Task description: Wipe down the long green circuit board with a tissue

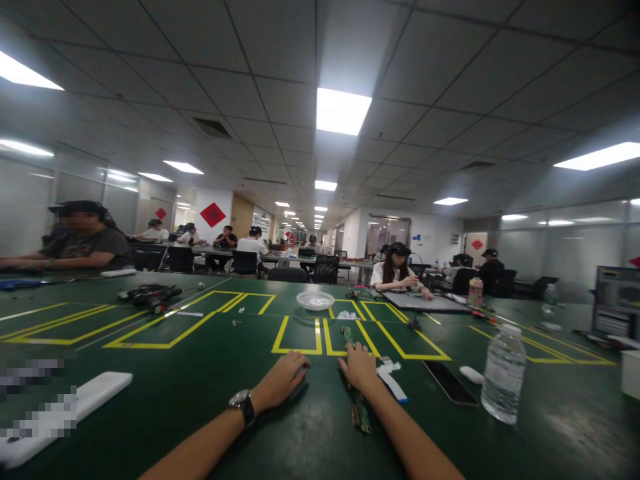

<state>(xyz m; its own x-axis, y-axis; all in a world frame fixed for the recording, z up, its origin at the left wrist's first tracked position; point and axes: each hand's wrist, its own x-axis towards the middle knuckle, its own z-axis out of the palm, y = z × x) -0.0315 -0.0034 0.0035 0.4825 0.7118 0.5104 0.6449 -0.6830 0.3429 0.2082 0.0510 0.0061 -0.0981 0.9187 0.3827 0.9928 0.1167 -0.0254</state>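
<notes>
My left hand [283, 380], with a watch on the wrist, lies on the dark green table [210, 373] with its fingers curled loosely downward and nothing visible in it. My right hand [359, 367] rests on top of a long narrow green circuit board [361, 415] that runs from under my palm toward me and also pokes out beyond my fingers. A white ribbon cable with a blue end [393, 381] lies just right of that hand.
A water bottle [503, 375] and a dark phone [450, 382] lie to the right. A white dish [315, 301] sits beyond yellow tape boxes [297, 337]. A white device [65, 413] lies at the left. Other people sit working at tables behind.
</notes>
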